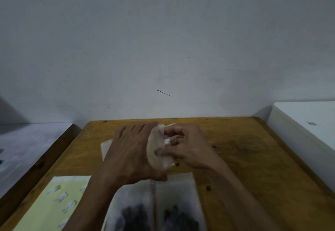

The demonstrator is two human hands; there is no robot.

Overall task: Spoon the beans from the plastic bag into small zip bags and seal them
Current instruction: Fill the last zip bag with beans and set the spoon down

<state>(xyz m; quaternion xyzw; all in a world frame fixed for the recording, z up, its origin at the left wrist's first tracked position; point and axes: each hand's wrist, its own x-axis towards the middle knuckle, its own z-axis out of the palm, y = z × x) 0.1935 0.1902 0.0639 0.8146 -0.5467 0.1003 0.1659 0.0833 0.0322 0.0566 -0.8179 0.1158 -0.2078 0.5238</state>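
Observation:
Both hands meet over the middle of the wooden table (244, 149). Between them is a small clear zip bag (155, 158), held up off the table. My left hand (130, 154) backs the bag, its fingers stretched along it and the thumb under its lower edge. My right hand (183, 145) pinches the bag's right side with curled fingers. No beans show inside this bag. Two clear bags with dark beans lie flat at the near edge, the left one (134, 212) and the right one (177, 210). No spoon is visible.
A pale yellow-green printed sheet (52, 203) lies at the near left. A clear flat packet (107, 147) pokes out behind my left wrist. A white box (304, 127) stands right of the table, a lower grey surface (27, 149) left, a wall behind.

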